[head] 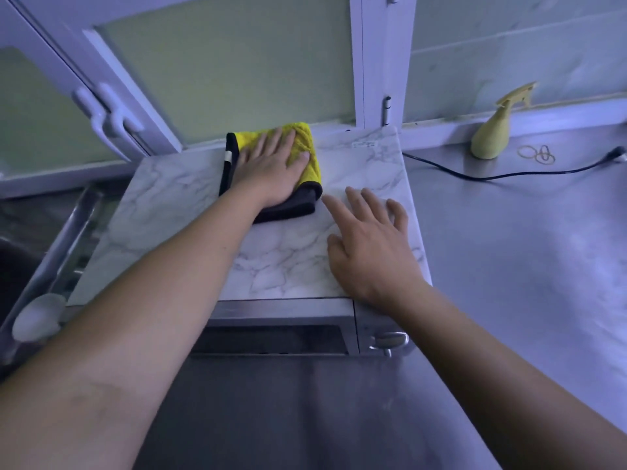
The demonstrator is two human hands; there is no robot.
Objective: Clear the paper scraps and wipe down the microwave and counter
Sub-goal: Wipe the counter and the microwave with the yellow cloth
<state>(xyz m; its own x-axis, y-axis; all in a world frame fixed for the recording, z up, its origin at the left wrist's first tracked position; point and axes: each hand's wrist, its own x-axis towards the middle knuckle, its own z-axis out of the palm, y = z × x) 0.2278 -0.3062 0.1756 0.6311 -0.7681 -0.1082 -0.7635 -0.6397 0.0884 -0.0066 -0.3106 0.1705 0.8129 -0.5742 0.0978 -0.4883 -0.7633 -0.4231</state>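
Flat left hand [271,171] presses folded waffle-textured cloth [307,154] — marble-patterned microwave [163,212] top.

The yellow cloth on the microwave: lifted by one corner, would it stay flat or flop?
Probably flop: the yellow cloth lies folded in soft layers. Likely light, being plush fabric. Under the flat left hand it should slide easily over the smooth microwave top.

A white-framed window [220,62] with frosted glass fills the view from 10 to 12 o'clock. Its two handles [108,113] are at 10 o'clock. A pale marbled wall [509,45] is at 1 o'clock. A metal sink [51,252] sits at 9 o'clock. The light is dim and bluish.
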